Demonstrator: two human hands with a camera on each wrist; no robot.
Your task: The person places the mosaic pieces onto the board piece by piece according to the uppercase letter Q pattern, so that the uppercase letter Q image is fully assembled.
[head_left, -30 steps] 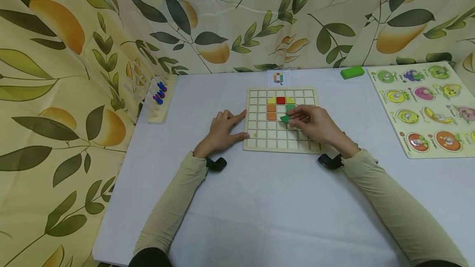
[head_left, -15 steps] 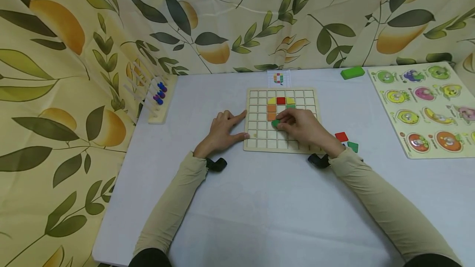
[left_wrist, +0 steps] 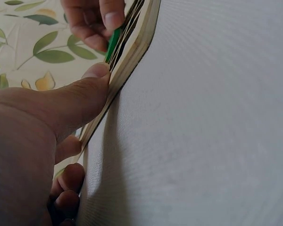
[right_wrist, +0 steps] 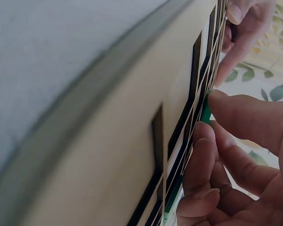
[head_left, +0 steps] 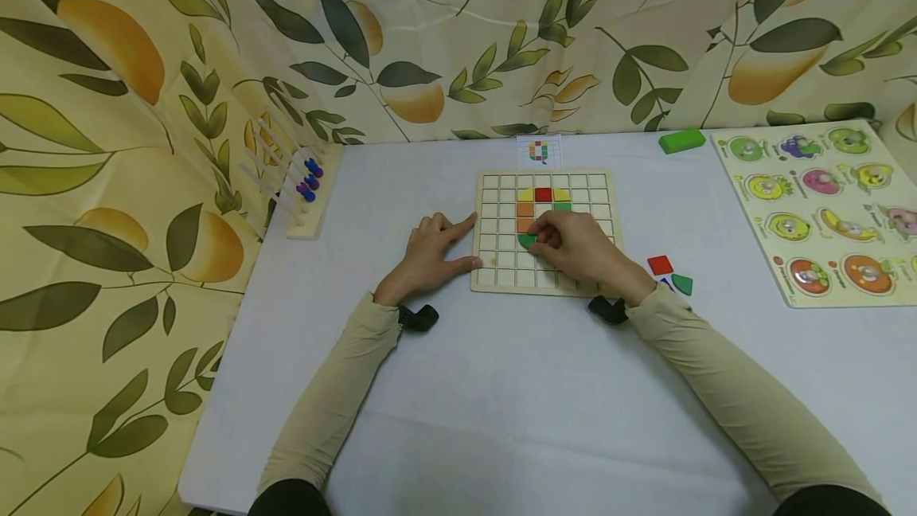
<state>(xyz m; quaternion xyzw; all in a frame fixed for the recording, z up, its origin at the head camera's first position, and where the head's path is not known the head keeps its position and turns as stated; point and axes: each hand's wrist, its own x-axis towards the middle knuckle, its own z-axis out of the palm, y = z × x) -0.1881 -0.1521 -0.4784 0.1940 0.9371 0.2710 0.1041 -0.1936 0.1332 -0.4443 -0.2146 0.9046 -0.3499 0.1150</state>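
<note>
White cloth-covered table (head_left: 458, 396), pale wooden grid board (head_left: 494, 282) on it. Right hand (head_left: 576, 247) pinching small green curved-edge tile (head_left: 526, 241) at board surface, left of centre. Left hand (head_left: 430, 252): thumb and index spread wide, touching board's left edge. Red square tile (head_left: 660, 264) lies right of board.

A white cloth-covered table (head_left: 466, 420) carries everything, its near left corner showing at about seven o'clock. At its middle the gridded wooden board (head_left: 497, 281) lies flat. Round that board, a small pattern card (head_left: 540, 151) lies at twelve o'clock, a green rectangular block (head_left: 682, 141) at two and a fruit-picture puzzle board (head_left: 770, 205) at three. Between three and four lie a red square tile (head_left: 660, 265), a green tile with one curved edge (head_left: 683, 284) and a partly hidden blue piece (head_left: 665, 283). A wooden peg stand with blue and purple beads (head_left: 308, 227) stands between nine and ten.
</note>
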